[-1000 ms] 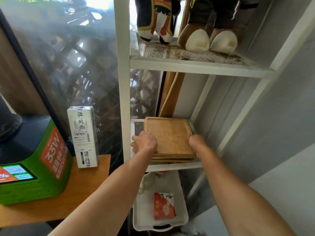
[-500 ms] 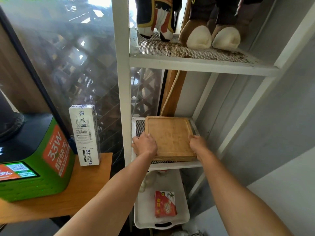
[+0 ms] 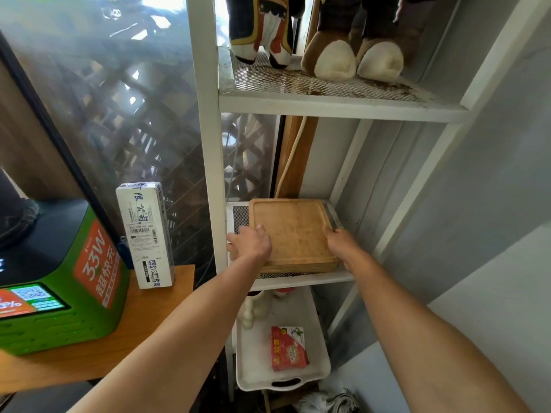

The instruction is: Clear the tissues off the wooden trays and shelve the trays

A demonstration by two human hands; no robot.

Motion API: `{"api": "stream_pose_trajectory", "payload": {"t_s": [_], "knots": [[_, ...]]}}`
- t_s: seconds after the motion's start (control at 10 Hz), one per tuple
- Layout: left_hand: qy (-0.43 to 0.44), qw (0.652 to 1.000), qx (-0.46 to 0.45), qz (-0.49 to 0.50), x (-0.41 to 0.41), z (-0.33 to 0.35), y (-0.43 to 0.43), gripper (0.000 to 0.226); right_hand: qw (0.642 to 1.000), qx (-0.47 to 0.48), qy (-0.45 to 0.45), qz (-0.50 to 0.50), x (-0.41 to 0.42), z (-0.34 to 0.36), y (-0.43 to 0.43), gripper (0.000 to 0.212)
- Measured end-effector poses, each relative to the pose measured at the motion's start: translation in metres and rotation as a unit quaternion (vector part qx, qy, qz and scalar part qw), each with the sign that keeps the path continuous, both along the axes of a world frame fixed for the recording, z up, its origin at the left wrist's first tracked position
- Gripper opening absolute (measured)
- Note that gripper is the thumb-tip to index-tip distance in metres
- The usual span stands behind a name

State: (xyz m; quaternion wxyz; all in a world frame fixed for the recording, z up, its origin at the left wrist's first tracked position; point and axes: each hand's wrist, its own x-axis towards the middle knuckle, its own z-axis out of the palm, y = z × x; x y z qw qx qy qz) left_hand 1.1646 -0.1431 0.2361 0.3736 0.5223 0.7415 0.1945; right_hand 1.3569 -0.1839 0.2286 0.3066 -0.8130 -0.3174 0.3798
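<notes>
- We see wooden trays (image 3: 293, 234) stacked on a white mesh shelf (image 3: 298, 280).
- Our left hand (image 3: 250, 242) grips the stack's left edge.
- Our right hand (image 3: 340, 244) grips its right edge.

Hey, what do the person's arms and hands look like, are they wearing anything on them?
Both forearms are bare, with no sleeves in view. The left hand and right hand show no gloves, and no watch, bracelet or ring can be seen.

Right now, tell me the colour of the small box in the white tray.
Red box, shown best in the head view.
</notes>
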Motion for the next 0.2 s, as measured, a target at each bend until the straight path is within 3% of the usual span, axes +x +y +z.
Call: {"api": "stream_pose_trajectory", "payload": {"t_s": [0.1,0.2], "knots": [[0.035,0.999,0.034,-0.015,-0.005,0.019,-0.008,0.056,0.996,0.003,-0.084,0.013,-0.01,0.015,-0.011,0.059],[0.047,0.989,0.118,-0.07,-0.009,0.032,-0.021,0.056,0.959,-0.001,-0.28,0.036,-0.024,0.027,-0.025,0.053]]}}
